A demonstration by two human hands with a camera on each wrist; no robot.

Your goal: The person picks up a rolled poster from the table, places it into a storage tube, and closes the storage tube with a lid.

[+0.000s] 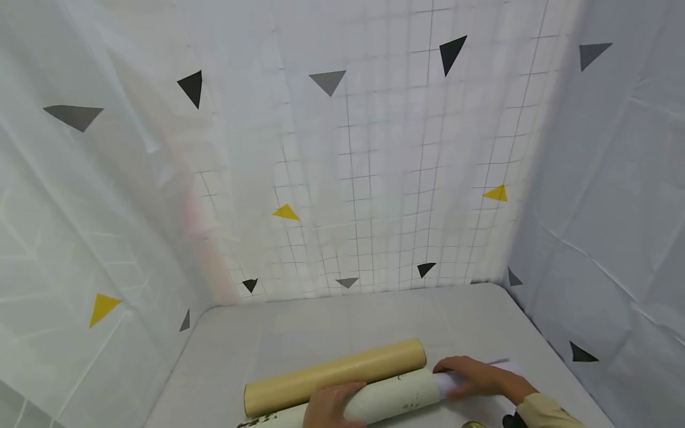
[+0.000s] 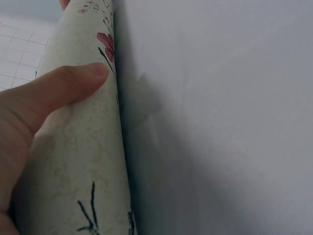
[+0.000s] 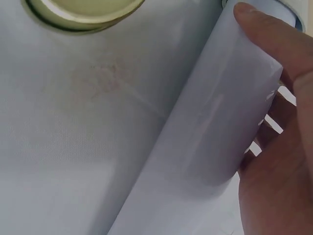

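Observation:
A pale tube (image 1: 398, 395) printed with flowers and dark twigs lies slanted across the table. My left hand (image 1: 330, 408) grips it near its middle, with the thumb (image 2: 80, 81) laid over the top in the left wrist view. From its right end sticks a roll of smooth white paper (image 3: 205, 122). My right hand (image 1: 476, 378) holds that roll close to the tube's mouth, thumb on one side and fingers curled round the other. In the right wrist view the tube's rim (image 3: 301, 10) shows at the top right corner, around the roll.
Behind the pale tube, right alongside it, lies a tan cardboard tube (image 1: 334, 375). A round gold-coloured lid (image 1: 473, 424) is on the table in front of my right hand. White sheets with triangles and grid lines (image 1: 353, 178) hang round the table (image 1: 321, 324) at back and sides.

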